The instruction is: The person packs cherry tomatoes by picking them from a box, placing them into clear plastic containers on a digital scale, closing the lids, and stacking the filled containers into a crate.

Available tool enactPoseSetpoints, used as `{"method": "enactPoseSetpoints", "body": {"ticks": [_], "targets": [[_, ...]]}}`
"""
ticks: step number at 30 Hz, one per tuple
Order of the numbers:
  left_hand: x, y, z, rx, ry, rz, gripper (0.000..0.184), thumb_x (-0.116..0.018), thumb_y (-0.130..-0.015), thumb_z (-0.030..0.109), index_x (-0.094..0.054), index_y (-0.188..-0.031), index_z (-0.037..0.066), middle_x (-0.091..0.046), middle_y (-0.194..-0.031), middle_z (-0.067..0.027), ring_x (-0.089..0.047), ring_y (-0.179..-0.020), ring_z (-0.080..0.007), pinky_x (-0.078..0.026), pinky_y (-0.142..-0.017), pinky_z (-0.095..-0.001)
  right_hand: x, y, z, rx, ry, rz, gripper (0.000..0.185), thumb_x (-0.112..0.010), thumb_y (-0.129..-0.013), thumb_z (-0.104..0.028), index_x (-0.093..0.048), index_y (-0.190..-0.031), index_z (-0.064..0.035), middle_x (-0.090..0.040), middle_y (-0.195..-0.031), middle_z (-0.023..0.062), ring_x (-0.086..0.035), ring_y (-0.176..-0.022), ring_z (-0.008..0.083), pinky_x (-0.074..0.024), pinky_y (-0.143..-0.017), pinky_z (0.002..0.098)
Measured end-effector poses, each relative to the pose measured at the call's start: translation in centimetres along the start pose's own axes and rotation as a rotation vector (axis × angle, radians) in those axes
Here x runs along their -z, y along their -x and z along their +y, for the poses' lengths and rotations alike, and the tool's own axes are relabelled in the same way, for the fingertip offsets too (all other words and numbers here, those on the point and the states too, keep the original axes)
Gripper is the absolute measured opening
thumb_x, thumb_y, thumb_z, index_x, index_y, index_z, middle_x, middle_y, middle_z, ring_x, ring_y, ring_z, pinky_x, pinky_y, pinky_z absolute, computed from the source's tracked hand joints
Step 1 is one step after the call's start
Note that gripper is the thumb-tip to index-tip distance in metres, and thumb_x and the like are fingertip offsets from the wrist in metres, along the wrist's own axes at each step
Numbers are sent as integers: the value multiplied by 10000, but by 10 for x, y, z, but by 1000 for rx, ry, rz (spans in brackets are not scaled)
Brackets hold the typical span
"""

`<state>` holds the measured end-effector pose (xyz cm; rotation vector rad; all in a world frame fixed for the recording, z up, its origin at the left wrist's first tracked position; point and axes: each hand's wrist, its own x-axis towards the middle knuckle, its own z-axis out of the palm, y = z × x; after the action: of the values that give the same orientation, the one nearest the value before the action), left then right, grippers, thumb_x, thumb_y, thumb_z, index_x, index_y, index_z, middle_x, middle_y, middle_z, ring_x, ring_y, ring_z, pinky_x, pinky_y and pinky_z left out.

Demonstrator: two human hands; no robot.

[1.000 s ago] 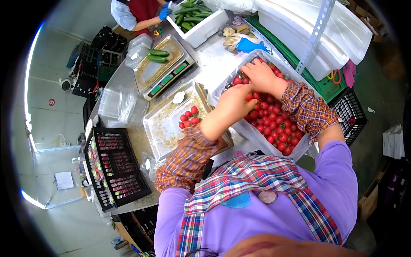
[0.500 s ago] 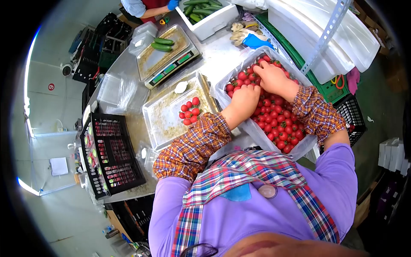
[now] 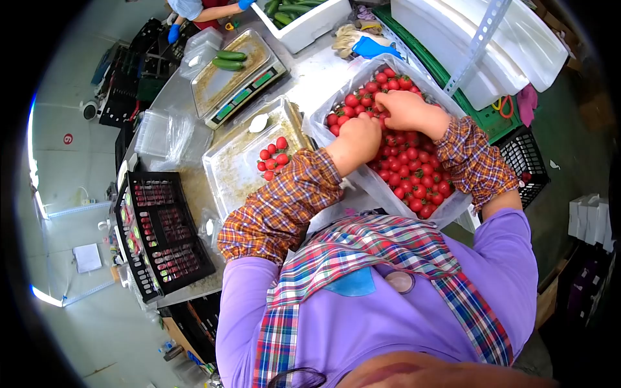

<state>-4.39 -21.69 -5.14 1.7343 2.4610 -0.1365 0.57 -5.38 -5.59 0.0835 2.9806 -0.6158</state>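
Note:
Many small red tomatoes [image 3: 414, 171] fill a box lined with clear plastic [image 3: 453, 216]. Over its near left part is my left hand [image 3: 359, 137], fingers curled together at the tomatoes; what they hold, if anything, is hidden. Beside it my right hand [image 3: 406, 111] reaches in from the right, its fingers bent down onto the tomatoes, fingertips close to my left hand. Whether a tomato is between those fingers cannot be made out. Several tomatoes [image 3: 270, 162] lie on a stained scale tray [image 3: 223, 169] left of the box, near a white oval object [image 3: 258, 123].
Two cucumbers [image 3: 228, 60] lie on another scale [image 3: 213, 81]. Beyond is a white box of cucumbers [image 3: 310, 32], with a co-worker's blue-gloved hand [image 3: 246, 4] by it. Gloves [image 3: 352, 40] lie behind the tomato box. A black crate [image 3: 207, 258] of packed punnets stands left, near clear containers [image 3: 155, 132].
My left hand has drawn back from over the box's middle toward its left side. My right hand stays among the tomatoes, fingers shifted. The co-worker's arms have moved, and the view has shifted slightly.

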Motion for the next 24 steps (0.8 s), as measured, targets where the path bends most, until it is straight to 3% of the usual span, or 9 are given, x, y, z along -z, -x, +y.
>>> {"method": "enactPoseSetpoints", "body": {"ticks": [5, 10, 14, 16, 17, 19, 21, 22, 24], "targets": [[-3, -3, -2, 10, -21, -67, 282, -618, -734, 162, -593, -960, -6, -623, -918, -186, -670, -737, -309, -545, -596, -396, 14, 6, -9, 60, -33, -231, 248, -666, -677, -131, -568, -898, -78, -607, -885, 138, -602, -853, 324, -479, -715, 420], [9, 4, 4, -147, 48, -179, 277, -650, -679, 119, -587, -931, 24, -651, -731, -135, -657, -689, -297, -520, -575, -404, 12, 24, -28, 112, 146, -98, 189, -634, -717, -129, -568, -887, -81, -565, -937, 158, -598, -807, 335, -481, -676, 437], [-4, 12, -6, -258, 92, -43, 337, -669, -619, 88, -591, -943, 40, -649, -782, -154, -641, -695, -301, -499, -579, -393, 4, 41, -27, 205, -8, 151, 147, -575, -722, -79, -580, -867, -56, -608, -853, 133, -607, -774, 342, -483, -640, 444], [0, 10, -19, -297, 299, 105, 323, -655, -635, 83, -587, -946, 34, -645, -804, -160, -642, -707, -277, -497, -582, -380, 10, 49, -20, 193, -181, 283, 117, -558, -725, -66, -570, -840, -51, -605, -851, 128, -602, -763, 343, -473, -622, 442], [2, 10, -26, -314, 408, 175, 316, -647, -642, 81, -584, -948, 30, -644, -816, -162, -642, -712, -265, -496, -584, -374, 10, 48, -9, 297, -260, 435, 70, -548, -780, -88, -578, -834, -56, -593, -812, 87, -595, -717, 289, -462, -609, 412], [41, 14, -32, -53, 894, -73, 287, -617, -706, 79, -575, -984, 21, -641, -875, -139, -636, -740, -247, -496, -581, -368, 23, 59, -6, 94, -723, 440, 116, -546, -862, -159, -584, -916, -64, -558, -759, 29, -551, -643, 174, -442, -531, 330], [41, 8, -55, 65, 1665, -293, 339, -576, -781, 149, -540, -1094, 24, -613, -985, -132, -631, -855, -281, -534, -634, -365, 53, 80, -8, -169, -1328, 223, 182, -521, -912, -203, -560, -1012, -56, -528, -783, -7, -478, -610, 76, -382, -466, 236], [44, 10, -60, -11, 1897, -332, 342, -539, -804, 162, -530, -1120, 32, -598, -1034, -140, -632, -881, -297, -550, -650, -365, 57, 84, 0, -115, -1531, 188, 221, -500, -936, -222, -532, -1058, -41, -534, -847, 3, -445, -586, 50, -328, -436, 185], [42, 9, -66, -181, 2230, -382, 409, -483, -861, 227, -465, -1221, 36, -550, -1140, -186, -613, -977, -353, -577, -677, -374, 58, 91, 13, -100, -1710, 192, 275, -496, -956, -288, -546, -1051, -35, -519, -869, 18, -444, -606, 64, -325, -440, 192]]}}
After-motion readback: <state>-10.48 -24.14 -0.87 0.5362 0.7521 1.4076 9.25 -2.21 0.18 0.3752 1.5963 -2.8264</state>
